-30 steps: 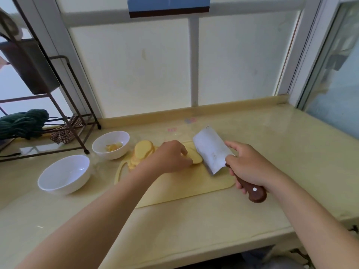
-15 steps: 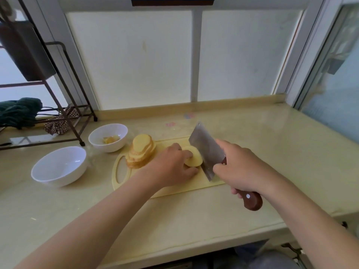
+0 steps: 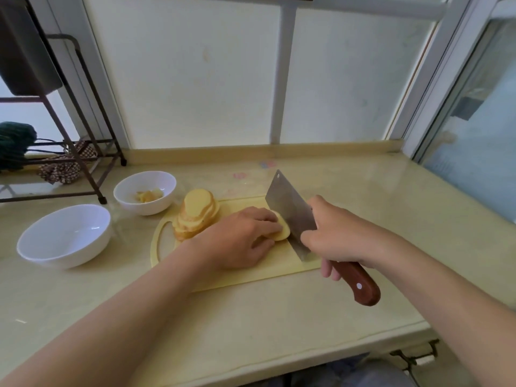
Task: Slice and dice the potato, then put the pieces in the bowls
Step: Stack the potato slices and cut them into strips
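Left hand: the left hand (image 3: pixel 240 236) lies on the board with its fingers curled over the potato piece (image 3: pixel 284 232), pinning it down; the thumb lies beside it on the near side.
Right hand: the right hand (image 3: pixel 335 233) is wrapped round the knife (image 3: pixel 290 210) where blade meets handle; the brown handle juts past the board's near edge, over the surface.
Knife: blade upright with a slight tilt, its cutting edge down on the board, hard against the right side of the potato piece.
Board: the board (image 3: pixel 251 277) lies mid-surface with its grip hole at the left end; its near edge sits well back from the front edge of the surface (image 3: pixel 363 191).
Stack of slices: the stack of slices (image 3: pixel 196 210) leans at the board's far left corner, just beside the left wrist.
Small bowl: the small bowl (image 3: pixel 145 191) holds a few yellow pieces, just left of the board's far edge.
Large bowl: the large bowl (image 3: pixel 65 236) shows a white inside; it stands near the board's left end, apart from it.
Rack: the rack (image 3: pixel 83 152) has a foot close behind both bowls, at the far left corner of the surface.
Right side: the surface runs on from the board's right end to the window frame.
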